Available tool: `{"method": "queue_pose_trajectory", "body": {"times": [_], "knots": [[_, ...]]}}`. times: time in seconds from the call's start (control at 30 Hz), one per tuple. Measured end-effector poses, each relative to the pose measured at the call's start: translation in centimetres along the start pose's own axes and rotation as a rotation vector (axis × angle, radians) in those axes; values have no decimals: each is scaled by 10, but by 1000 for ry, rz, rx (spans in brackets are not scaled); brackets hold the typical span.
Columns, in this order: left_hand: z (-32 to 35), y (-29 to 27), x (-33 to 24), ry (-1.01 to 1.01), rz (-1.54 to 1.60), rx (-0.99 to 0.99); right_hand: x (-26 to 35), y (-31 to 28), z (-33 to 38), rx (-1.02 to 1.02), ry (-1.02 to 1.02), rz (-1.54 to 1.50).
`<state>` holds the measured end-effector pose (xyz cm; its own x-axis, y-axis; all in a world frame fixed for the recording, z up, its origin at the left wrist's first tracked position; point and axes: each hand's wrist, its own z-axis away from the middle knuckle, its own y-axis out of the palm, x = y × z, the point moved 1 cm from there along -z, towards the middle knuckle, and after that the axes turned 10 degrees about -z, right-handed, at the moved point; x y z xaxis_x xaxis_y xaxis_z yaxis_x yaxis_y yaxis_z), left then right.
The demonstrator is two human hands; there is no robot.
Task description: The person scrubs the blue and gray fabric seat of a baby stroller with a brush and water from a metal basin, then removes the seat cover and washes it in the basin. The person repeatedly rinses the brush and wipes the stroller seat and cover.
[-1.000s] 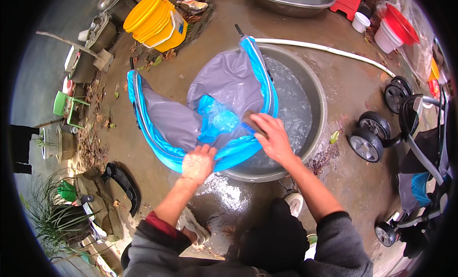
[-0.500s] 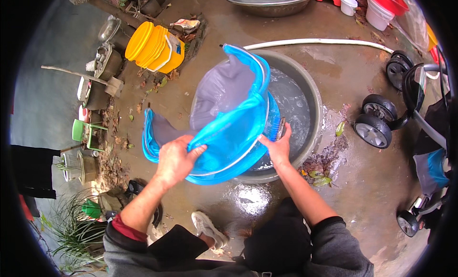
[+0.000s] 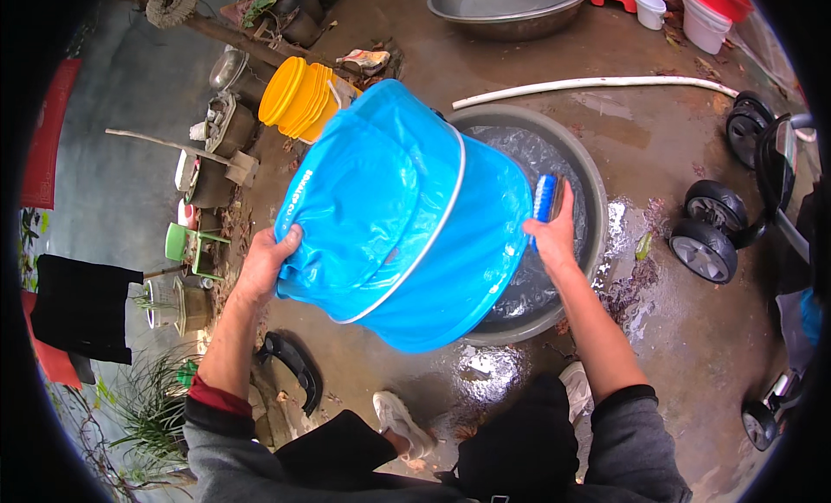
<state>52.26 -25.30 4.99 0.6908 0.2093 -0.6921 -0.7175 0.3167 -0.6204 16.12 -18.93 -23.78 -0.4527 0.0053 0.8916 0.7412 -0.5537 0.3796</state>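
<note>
A wet blue stroller canopy [image 3: 381, 209], with a pale curved piping across it, is held up in front of me and covers the left part of a round grey basin [image 3: 591, 217] of water. My left hand [image 3: 262, 265] grips its left edge, thumb on top and the other fingers hidden behind. In my right hand [image 3: 555, 239] is a scrub brush [image 3: 544, 198] with blue bristles, held upright over the basin. That hand's thumb is beside the canopy's right edge; whether it touches the cloth I cannot tell.
A white hose [image 3: 597, 85] lies behind the basin. To the right stand stroller wheels [image 3: 705, 250] and their frame. Yellow buckets [image 3: 299, 96] are at the far left, a large metal tub [image 3: 511, 5] at the back. The concrete floor [image 3: 597, 126] is wet.
The canopy has turned over, so its blue outside faces me instead of the grey lining. My left hand has moved left, and my right hand with the brush has shifted right and slightly up.
</note>
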Motion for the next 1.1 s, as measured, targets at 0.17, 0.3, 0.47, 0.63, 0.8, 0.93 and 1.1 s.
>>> {"method": "queue_pose_trajectory", "body": {"times": [0.17,0.3,0.47,0.63,0.8,0.93,1.1], "knots": [[-8,-7,39,7,161,-76,25,-1,-14,80,-171,82],[-14,-13,60,16,172,-133,37,11,-18,118,-157,10],[-28,-21,77,-14,178,-179,55,27,-34,171,-196,-26],[-43,-34,87,8,120,-197,66,39,-31,220,-150,-123],[-56,-51,92,9,64,-275,64,54,-27,266,-191,-252],[-66,-61,93,-9,-46,-344,61,69,-19,256,-186,-334],[-81,-66,94,19,-146,-471,53,71,-12,380,-120,-420]]}}
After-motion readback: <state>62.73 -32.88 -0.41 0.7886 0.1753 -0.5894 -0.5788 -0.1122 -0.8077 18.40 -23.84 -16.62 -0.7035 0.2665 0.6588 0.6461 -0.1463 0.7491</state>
